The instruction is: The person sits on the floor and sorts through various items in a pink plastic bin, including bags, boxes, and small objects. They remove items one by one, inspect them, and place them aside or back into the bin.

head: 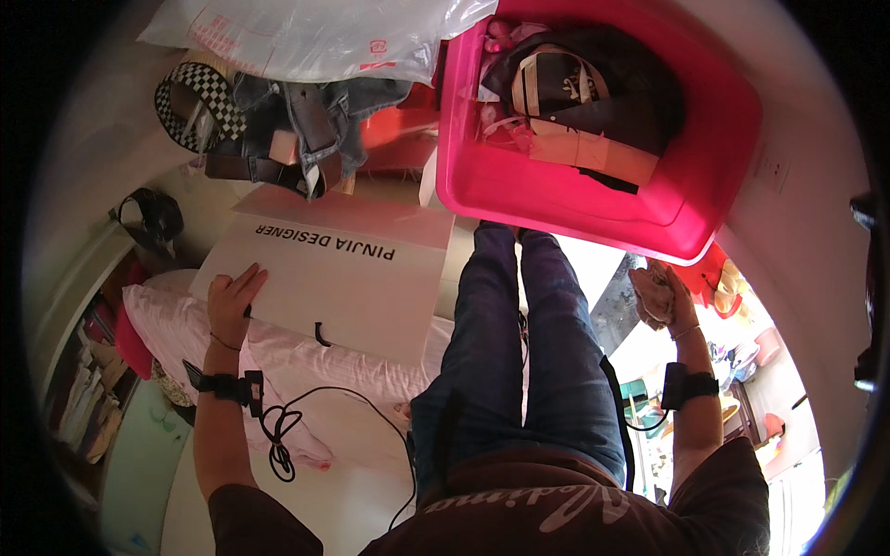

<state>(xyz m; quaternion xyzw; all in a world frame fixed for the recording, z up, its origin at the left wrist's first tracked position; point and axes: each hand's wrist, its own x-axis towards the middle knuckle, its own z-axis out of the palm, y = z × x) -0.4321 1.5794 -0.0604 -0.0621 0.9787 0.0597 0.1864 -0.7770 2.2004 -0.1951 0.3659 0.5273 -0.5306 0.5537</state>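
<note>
My right hand (681, 299) grips a crumpled brownish bundle (650, 295), perhaps cloth, just below the near rim of a large pink plastic tub (487, 177). Inside the tub are a dark bag (653, 76), a black and tan item (563, 83), an orange-tan box (591, 153) and small pink items. On the left, my left hand (233, 306) lies over the edge of a white paper carrier bag (334, 292) bearing black writing, two fingers extended. A short black handle (321, 335) shows on the bag. A dark bit appears beside my palm; whether I hold it is unclear.
Coiled belts, one checkered (198, 104), and denim (327, 118) lie beyond the carrier bag, under a clear plastic bag (313, 35). Pale pink fabric (299, 340) lies below the carrier bag. A black cable (281, 438) loops near my left arm. A wall (786, 132) stands right.
</note>
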